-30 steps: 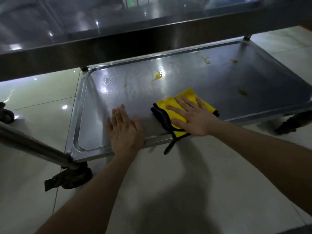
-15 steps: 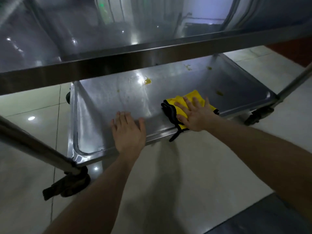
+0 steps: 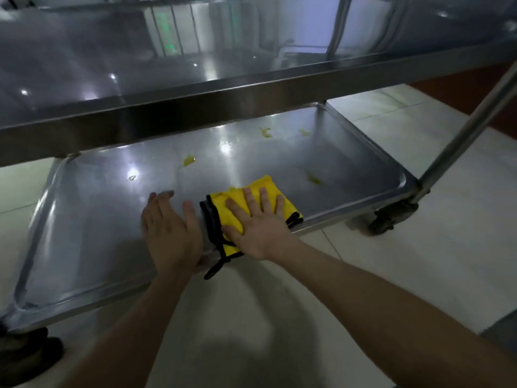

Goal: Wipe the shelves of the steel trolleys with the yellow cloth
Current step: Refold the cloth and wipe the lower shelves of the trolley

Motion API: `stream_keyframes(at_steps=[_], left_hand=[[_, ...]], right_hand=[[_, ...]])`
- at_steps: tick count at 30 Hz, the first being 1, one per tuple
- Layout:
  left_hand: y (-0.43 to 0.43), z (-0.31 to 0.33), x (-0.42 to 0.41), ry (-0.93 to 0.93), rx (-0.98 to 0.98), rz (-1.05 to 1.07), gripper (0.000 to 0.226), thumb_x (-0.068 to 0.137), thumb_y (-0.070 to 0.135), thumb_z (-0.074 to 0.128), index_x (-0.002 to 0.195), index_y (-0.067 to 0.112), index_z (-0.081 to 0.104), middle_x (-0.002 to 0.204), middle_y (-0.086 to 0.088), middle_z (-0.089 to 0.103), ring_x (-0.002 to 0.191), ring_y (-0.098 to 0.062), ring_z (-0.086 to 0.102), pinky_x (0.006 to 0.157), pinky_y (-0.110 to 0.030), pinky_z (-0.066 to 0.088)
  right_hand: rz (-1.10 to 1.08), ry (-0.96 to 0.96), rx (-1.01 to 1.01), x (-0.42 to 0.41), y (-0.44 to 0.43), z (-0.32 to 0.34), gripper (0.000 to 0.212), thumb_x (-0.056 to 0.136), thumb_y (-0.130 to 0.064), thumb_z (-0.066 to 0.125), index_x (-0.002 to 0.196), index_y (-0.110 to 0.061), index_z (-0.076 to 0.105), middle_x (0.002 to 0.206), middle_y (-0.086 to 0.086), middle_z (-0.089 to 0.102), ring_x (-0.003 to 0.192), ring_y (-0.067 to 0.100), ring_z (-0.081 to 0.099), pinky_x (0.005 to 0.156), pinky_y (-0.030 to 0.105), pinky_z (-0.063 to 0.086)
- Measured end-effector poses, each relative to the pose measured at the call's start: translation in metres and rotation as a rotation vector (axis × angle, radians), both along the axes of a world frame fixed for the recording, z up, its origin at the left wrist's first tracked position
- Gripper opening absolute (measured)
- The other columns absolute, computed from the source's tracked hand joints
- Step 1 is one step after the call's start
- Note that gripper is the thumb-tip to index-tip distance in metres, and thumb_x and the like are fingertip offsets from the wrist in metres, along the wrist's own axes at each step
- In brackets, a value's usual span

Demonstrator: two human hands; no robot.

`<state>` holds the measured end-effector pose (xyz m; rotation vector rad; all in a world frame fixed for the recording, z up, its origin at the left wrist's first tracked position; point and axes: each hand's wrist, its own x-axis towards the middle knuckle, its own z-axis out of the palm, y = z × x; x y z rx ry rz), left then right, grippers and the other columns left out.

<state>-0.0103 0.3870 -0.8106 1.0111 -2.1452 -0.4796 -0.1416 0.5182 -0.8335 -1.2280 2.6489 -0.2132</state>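
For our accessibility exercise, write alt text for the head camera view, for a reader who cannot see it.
A person's right hand presses a folded yellow cloth flat on a steel trolley's lower shelf, the left hand open beside it. Yellow stains dot the shelf farther back.

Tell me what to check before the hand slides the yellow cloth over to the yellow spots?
1. Right hand flat on yellow cloth: ok.
2. Left hand rests at lower shelf front edge: ok.
3. Path to nearest yellow spot free of things: ok.
4. Shelf clean: not ok, several spots show.
5. Black loop tucked in: not ok, hangs over the edge.
6. Wheel locked: cannot tell.
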Motion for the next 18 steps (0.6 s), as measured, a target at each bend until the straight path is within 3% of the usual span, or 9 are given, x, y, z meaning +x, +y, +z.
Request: stream_keyframes(at_steps=[6, 9, 12, 18], left_hand=[[0.035, -0.002, -0.068, -0.029, 0.049, 0.025, 0.058, 0.108, 0.043, 0.034, 0.147, 0.004, 0.054, 0.149, -0.022, 0.058, 0.151, -0.04, 0.044, 0.129, -0.054, 0.027], [0.049, -0.013, -0.077, -0.106, 0.067, -0.021, 0.063, 0.108, 0.046, 0.03, 0.149, 0.003, 0.05, 0.151, -0.025, 0.054, 0.152, -0.042, 0.041, 0.129, -0.057, 0.025], [0.05, -0.024, -0.08, -0.351, -0.077, -0.091, 0.073, 0.107, 0.05, 0.016, 0.156, 0.004, 0.046, 0.162, -0.023, 0.043, 0.158, -0.04, 0.03, 0.131, -0.055, 0.019], [0.066, -0.027, -0.1, -0.318, -0.069, -0.09, 0.071, 0.108, 0.056, 0.025, 0.155, 0.005, 0.043, 0.161, -0.018, 0.049, 0.162, -0.034, 0.028, 0.133, -0.055, 0.018]], right_hand=[[0.082, 0.049, -0.128, -0.022, 0.032, -0.001, 0.065, 0.106, -0.066, 0.034, 0.167, -0.049, 0.019, 0.18, -0.003, 0.002, 0.165, 0.032, -0.008, 0.126, 0.066, -0.01], [0.071, 0.021, -0.086, -0.058, 0.066, 0.003, 0.066, 0.105, -0.07, 0.03, 0.166, -0.053, 0.014, 0.18, -0.007, -0.002, 0.165, 0.029, -0.011, 0.127, 0.064, -0.01], [0.02, 0.024, -0.028, -0.113, 0.113, 0.003, 0.067, 0.102, -0.076, 0.022, 0.165, -0.057, 0.009, 0.178, -0.013, -0.007, 0.165, 0.024, -0.012, 0.129, 0.059, -0.011], [-0.249, 0.009, 0.081, -0.251, 0.18, 0.008, 0.073, 0.097, -0.084, 0.018, 0.163, -0.06, -0.003, 0.179, -0.01, -0.009, 0.165, 0.027, -0.011, 0.129, 0.062, -0.007]])
